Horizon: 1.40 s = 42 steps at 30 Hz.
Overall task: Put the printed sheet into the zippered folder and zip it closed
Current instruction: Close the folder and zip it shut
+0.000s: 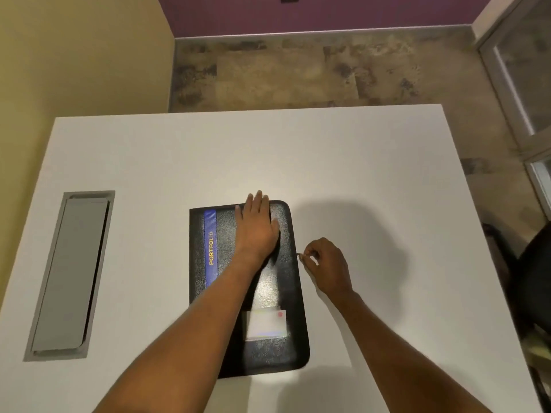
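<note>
The black grained-leather zippered folder (247, 289) with a blue stripe lies closed on the white bench (357, 174). The left hand (256, 226) presses flat on its cover; the right hand (326, 263) pinches the small metal zipper pull (300, 255) at the folder's right edge.

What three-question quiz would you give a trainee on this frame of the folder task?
1. True or false: the left hand lies flat on top of the closed folder.
2. What does the right hand pinch? A) the zipper pull at the folder's right edge; B) a pen; C) a stapler.
3. Fill in: the yellow word on the blue strip reads ____.

Key: 1 true; 2 A; 3 PORTFOLIO.
</note>
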Each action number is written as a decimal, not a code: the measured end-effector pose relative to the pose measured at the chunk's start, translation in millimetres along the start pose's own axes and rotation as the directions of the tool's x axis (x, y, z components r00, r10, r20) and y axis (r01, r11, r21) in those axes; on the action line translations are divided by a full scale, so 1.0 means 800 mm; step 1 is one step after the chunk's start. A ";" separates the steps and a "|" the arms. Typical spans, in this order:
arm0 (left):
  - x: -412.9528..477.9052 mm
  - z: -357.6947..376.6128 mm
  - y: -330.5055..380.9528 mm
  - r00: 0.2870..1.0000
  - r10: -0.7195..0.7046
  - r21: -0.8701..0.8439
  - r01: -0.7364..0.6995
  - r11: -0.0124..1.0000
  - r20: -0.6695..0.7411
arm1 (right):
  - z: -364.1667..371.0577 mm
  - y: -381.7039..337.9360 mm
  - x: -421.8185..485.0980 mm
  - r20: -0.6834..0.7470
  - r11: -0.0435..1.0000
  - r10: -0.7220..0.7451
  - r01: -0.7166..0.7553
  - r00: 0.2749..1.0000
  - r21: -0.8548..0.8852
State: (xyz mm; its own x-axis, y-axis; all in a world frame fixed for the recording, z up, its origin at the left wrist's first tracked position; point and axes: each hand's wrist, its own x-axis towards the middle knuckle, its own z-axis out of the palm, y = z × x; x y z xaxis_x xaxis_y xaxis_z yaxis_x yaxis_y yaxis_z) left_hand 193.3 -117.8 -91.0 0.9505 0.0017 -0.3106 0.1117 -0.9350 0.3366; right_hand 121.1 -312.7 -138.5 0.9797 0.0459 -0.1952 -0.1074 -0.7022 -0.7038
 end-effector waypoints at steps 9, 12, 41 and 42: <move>0.022 0.003 -0.008 0.994 -0.083 -0.019 0.082 0.996 -0.069 | 0.003 0.003 -0.005 -0.087 0.998 -0.054 0.052 0.995 -0.025; 0.021 0.002 -0.009 0.994 -0.074 -0.027 0.072 0.997 -0.076 | 0.005 -0.001 0.005 -0.117 0.997 -0.072 0.067 0.991 -0.050; 0.030 0.016 -0.008 0.988 -0.135 -0.247 0.114 0.962 -0.073 | 0.003 -0.108 0.262 0.541 0.870 -0.308 0.462 0.782 -0.173; 0.029 0.014 -0.013 0.987 -0.141 -0.292 0.112 0.950 -0.081 | 0.002 -0.106 0.262 0.544 0.868 -0.305 0.463 0.782 -0.178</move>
State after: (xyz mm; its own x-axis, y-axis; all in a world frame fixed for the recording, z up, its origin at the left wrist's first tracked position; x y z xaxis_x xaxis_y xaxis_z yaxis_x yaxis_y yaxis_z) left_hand 210.6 -111.9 -111.9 0.9455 0.1623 -0.2824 0.2972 -0.7845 0.5443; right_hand 335.0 -242.2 -120.4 0.7064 0.6364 -0.3098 0.3902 -0.7153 -0.5798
